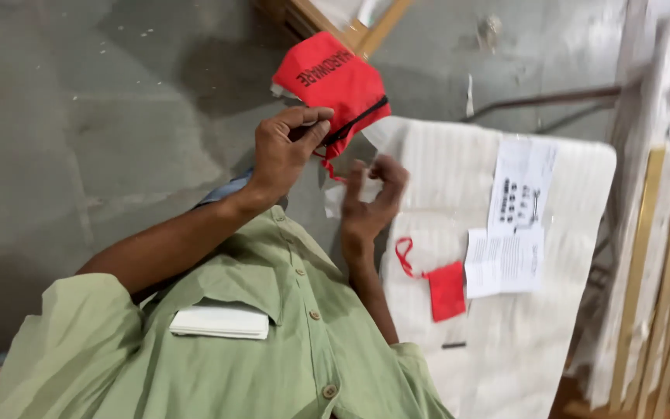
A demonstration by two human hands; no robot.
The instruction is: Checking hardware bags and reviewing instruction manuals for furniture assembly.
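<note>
Two hands work together: our left hand (284, 151) grips the red pouch (331, 77) up to reach its opening; right hand (374, 202) fingers pinch its red cord (330, 167).

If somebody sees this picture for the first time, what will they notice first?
The red bag at top centre stands out first; the left hand pinches its black zipper edge, and the right hand is just below it, fingers curled. Next comes a small red pouch lying on the white sheet at right, beside two printed papers.
</note>
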